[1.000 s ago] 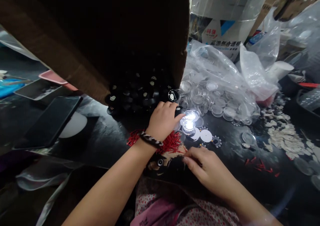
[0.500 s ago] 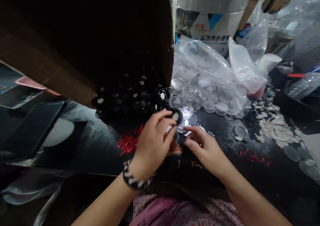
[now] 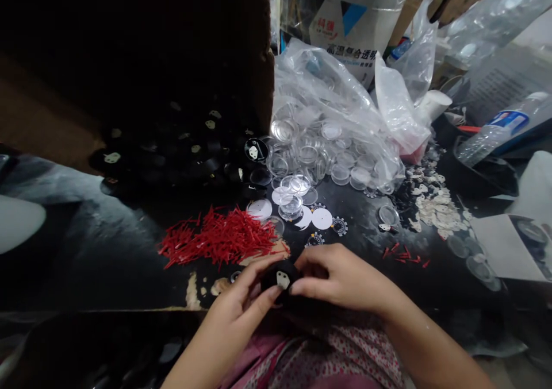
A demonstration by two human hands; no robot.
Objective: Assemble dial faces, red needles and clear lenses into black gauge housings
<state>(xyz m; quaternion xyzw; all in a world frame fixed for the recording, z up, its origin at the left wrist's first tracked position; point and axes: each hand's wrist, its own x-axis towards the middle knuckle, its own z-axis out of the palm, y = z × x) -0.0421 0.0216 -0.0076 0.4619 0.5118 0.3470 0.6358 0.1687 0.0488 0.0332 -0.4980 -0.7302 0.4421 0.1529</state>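
Observation:
Near the table's front edge, my left hand (image 3: 244, 305) is closed on a black round case (image 3: 268, 275), thumb at a small pale plate (image 3: 282, 278) with dark holes on its face. My right hand (image 3: 340, 274) pinches the right edge of the same case, with thumb and forefinger bent round it. What lies under the fingers is hidden. Just beyond my hands are a heap of thin red clock hands (image 3: 219, 237), white paper discs (image 3: 322, 219), a ring-shaped printed dial (image 3: 340, 226) and clear round covers (image 3: 291, 205).
A large cardboard box (image 3: 47, 101) lies open at the left, with black cases (image 3: 112, 158) at its mouth. Clear covers spill from a plastic bag (image 3: 319, 73). On the right are pale plates (image 3: 437, 205), a few red pieces (image 3: 405, 255) and a bottle (image 3: 495, 127) in a black bin (image 3: 487, 173).
Both hands have come back from the pile toward my body, bringing a black case to the front edge. The view has shifted, and the red heap is now uncovered.

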